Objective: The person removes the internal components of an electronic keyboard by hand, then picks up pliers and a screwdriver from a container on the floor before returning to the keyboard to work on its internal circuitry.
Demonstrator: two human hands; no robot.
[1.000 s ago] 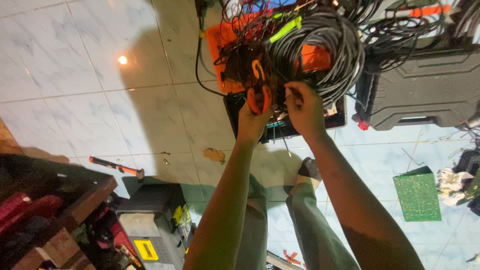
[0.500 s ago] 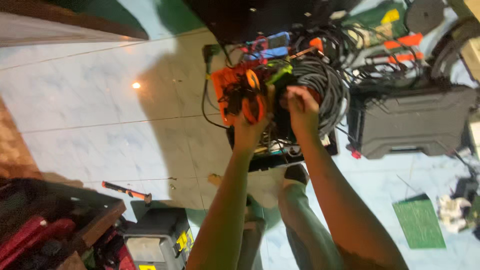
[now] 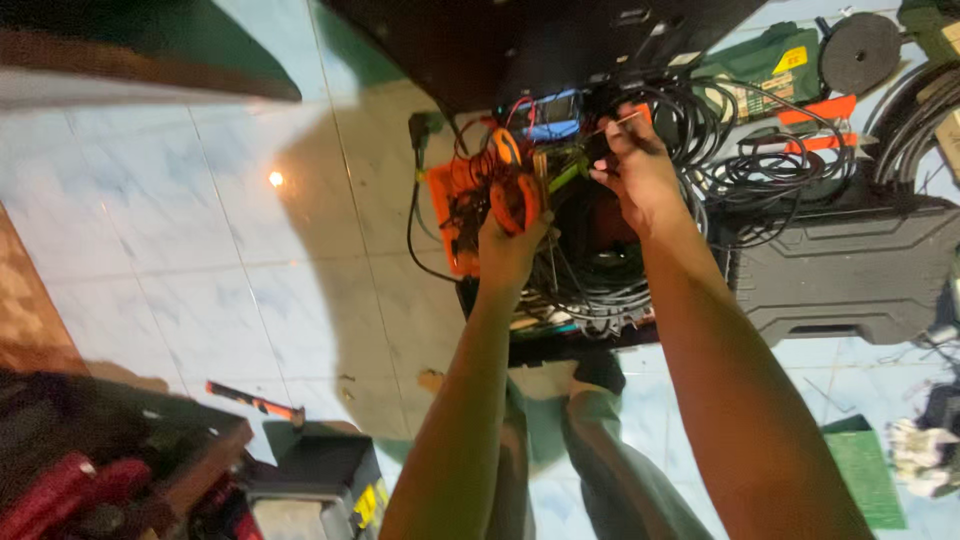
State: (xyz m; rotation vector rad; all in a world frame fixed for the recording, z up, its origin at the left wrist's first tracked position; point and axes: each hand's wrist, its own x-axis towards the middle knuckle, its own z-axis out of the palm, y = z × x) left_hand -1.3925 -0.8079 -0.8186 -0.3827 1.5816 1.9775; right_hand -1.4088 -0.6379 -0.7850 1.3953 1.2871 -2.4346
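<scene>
My left hand [image 3: 510, 240] is closed around the orange handles of a pair of pliers [image 3: 512, 192], held over an orange case [image 3: 450, 205] full of tangled wires. My right hand [image 3: 635, 170] pinches a thin wire [image 3: 618, 122] at its fingertips, just above a heap of black cables [image 3: 600, 285]. A small blue device [image 3: 555, 112] sits between the two hands, a little above them. Both forearms reach up from the bottom of the view.
A grey plastic tool case [image 3: 850, 270] lies to the right, with more coiled black cable [image 3: 760, 160] and a green box [image 3: 760, 75] above it. An orange-handled tool [image 3: 255, 402] lies on the pale tiled floor [image 3: 180, 250]. A green circuit board [image 3: 860, 475] is at the lower right.
The view has tilted so the orange case and cables sit lower in frame. My right hand has moved up and right off the cable coil and now pinches a thin wire.
</scene>
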